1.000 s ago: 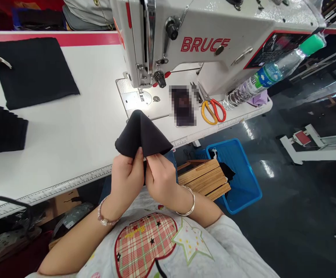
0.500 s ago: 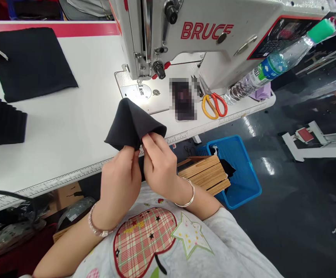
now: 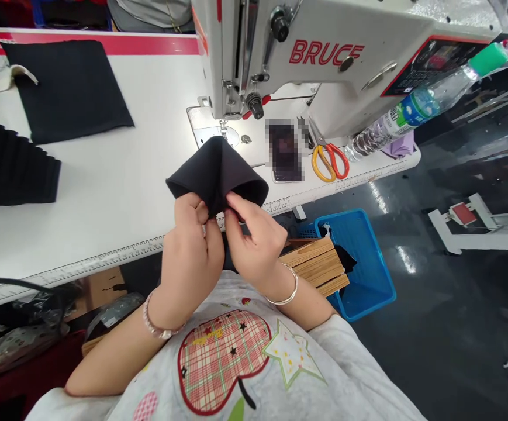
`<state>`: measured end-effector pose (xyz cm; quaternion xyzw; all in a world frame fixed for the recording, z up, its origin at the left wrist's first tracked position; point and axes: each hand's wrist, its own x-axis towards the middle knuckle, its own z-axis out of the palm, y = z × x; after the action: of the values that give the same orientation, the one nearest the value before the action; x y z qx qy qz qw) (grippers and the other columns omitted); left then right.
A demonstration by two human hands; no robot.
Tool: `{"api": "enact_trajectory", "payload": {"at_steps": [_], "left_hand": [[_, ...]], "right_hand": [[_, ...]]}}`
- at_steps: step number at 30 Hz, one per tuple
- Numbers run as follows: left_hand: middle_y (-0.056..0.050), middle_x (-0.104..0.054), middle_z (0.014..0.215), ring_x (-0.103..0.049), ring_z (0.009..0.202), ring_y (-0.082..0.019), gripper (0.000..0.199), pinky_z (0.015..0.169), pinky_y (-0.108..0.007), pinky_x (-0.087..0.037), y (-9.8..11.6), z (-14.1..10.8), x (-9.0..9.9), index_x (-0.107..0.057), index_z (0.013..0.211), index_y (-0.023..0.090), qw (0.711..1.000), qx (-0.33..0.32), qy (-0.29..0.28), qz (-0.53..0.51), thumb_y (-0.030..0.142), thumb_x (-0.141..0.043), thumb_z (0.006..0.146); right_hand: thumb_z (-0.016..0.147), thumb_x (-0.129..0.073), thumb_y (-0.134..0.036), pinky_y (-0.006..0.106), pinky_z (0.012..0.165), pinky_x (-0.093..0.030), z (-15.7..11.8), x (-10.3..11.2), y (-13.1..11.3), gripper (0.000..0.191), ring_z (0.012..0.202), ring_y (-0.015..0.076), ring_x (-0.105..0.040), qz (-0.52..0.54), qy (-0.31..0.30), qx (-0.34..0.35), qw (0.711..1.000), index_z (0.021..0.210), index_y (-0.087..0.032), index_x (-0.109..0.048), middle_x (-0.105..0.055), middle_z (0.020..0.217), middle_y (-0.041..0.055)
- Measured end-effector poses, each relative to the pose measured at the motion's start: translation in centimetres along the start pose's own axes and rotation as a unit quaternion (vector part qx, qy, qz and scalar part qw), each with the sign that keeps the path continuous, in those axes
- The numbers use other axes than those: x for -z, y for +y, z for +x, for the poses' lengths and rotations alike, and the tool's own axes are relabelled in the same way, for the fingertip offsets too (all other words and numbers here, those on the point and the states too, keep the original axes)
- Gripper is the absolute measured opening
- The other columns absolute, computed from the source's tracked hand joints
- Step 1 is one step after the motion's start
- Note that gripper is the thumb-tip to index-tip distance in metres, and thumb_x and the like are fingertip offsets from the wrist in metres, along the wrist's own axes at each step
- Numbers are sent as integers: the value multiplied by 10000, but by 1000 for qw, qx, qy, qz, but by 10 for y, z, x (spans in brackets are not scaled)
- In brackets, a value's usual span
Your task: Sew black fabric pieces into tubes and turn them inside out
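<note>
L hand [image 3: 190, 251] and R hand [image 3: 254, 240] are up close together in front of the chest, w/ a black cloth [image 3: 216, 172] between them. Grip on both sides is clenched on the cloth: R fingertips [image 3: 236, 206] pinch its lower edge, L fingers [image 3: 192, 209] curl in on it from the other side. Cloth bunches into a soft dome, held in the air over the front edge of the white bench [image 3: 104, 193], just in front of the needle plate [image 3: 203, 120] of the BRUCE sewing machine [image 3: 324, 64] (how far above the bench, can't tell from here).

On the bench, right of the needle: a pixelated flat item [image 3: 285, 151], then orange-and-yellow-handled scissors [image 3: 329, 162] just beside it, and a plastic water bottle [image 3: 411, 108] lying against the machine. Far left: a flat black panel [image 3: 69, 88] and a stack of black cloth [image 3: 12, 164], both well apart from the hands. Below the bench on the floor, a blue basket [image 3: 359, 263] w/ wooden slats [image 3: 315, 266] at its near side.
</note>
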<state>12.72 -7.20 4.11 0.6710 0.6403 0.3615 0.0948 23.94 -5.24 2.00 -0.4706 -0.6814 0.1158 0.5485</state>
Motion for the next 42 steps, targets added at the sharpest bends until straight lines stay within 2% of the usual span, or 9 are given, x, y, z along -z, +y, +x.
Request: {"api": "enact_trajectory", "payload": {"at_steps": [4, 8, 14, 22, 33, 39, 42], "left_hand": [[-8, -659, 777, -603, 612, -115, 143, 560, -218, -395, -2, 1, -3, -565, 1033, 182, 998, 5, 56, 9, 208, -485, 917], [-2, -692, 721, -620, 611, -103, 149, 585, -200, -422, 0, 5, 2, -657, 951, 169, 996, -14, 86, 13, 172, -516, 902], [-18, -715, 733, -632, 624, -110, 187, 572, -206, -427, 2, 7, 7, -683, 865, 166, 995, -33, 85, 30, 161, -499, 902], [-42, -696, 757, -667, 756, -145, 243, 672, -228, -457, 3, 3, 6, -657, 894, 166, 995, -53, 74, 43, 159, -419, 944], [-41, -675, 717, -649, 692, -135, 228, 650, -225, -451, 2, 2, 3, -658, 875, 151, 990, -96, 80, 62, 139, -439, 938], [-26, -652, 692, -614, 642, -109, 192, 580, -195, -417, 4, 5, 9, -652, 903, 130, 993, -99, 61, 4, 161, -467, 941], [17, -582, 607, -532, 560, -77, 223, 530, -183, -370, 4, 8, 14, -624, 747, 155, 993, -81, 63, -52, 205, -518, 936]], "right_hand": [[872, -610, -106, 239, 800, -628, 0, -3, -1, 291, 848, 128, -738, 14, 52, 7, 999, 1112, -255, -680, -767, 988, -6], [867, -636, -145, 271, 758, -649, 0, -8, -4, 250, 807, 143, -746, 36, 73, -27, 996, 1091, -248, -676, -768, 976, 1], [898, -614, -210, 307, 789, -653, -2, -10, -9, 208, 832, 158, -749, 20, 77, -25, 997, 1092, -269, -658, -756, 956, -9], [866, -649, -140, 281, 713, -664, -2, -9, -13, 221, 794, 156, -752, -22, 84, 31, 996, 1057, -250, -658, -769, 954, -7], [886, -627, -165, 284, 739, -655, -3, -7, -13, 195, 829, 160, -755, -18, 72, 22, 997, 1058, -253, -648, -768, 970, -6], [861, -633, -82, 258, 738, -652, 0, -9, -11, 265, 851, 156, -754, 0, 80, 60, 995, 1074, -239, -656, -772, 980, 3], [855, -633, -53, 213, 754, -638, 2, -11, -13, 269, 863, 140, -752, -10, 83, 76, 994, 1054, -233, -659, -776, 951, -4]]}}
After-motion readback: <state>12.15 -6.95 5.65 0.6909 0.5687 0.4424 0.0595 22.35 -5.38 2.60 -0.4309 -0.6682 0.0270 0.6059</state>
